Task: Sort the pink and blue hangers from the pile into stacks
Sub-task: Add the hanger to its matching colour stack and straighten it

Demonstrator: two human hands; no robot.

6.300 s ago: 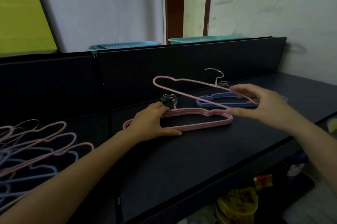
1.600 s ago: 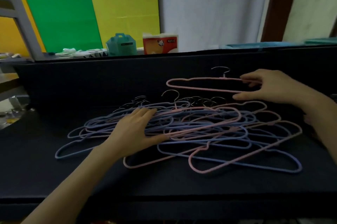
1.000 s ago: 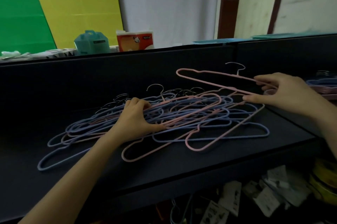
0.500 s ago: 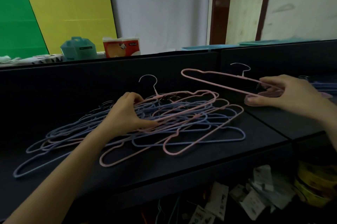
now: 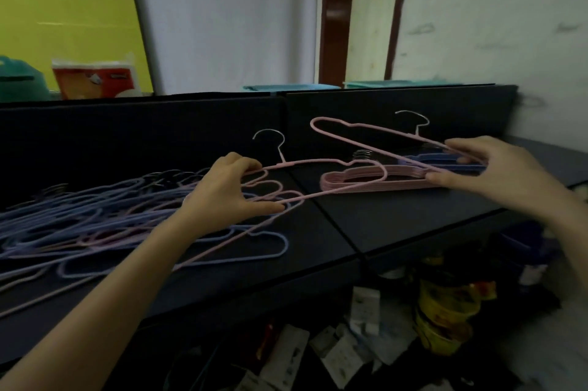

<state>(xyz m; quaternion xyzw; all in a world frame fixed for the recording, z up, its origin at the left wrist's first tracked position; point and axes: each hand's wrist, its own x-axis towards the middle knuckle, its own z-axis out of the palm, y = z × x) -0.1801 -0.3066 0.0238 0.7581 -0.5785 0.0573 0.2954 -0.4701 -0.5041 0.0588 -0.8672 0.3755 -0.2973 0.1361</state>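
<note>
Black tabletop (image 5: 397, 225): right hand (image 5: 496, 174) pinches a pink hanger (image 5: 366, 132) above the pink stack (image 5: 381, 182) for stacking; left hand (image 5: 229, 196) grips another, lifting it free of the pile (image 5: 95, 215).

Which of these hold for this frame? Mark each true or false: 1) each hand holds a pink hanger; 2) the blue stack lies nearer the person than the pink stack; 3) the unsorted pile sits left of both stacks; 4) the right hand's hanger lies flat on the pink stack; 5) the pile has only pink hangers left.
1) True: the left hand grips a pink hanger, and the right hand holds another pink hanger.
2) False: the blue stack lies behind the pink stack, nearer the back panel.
3) True: the pile is at the left.
4) False: it is tilted, its far end raised above the stack.
5) False: many are blue.
</note>
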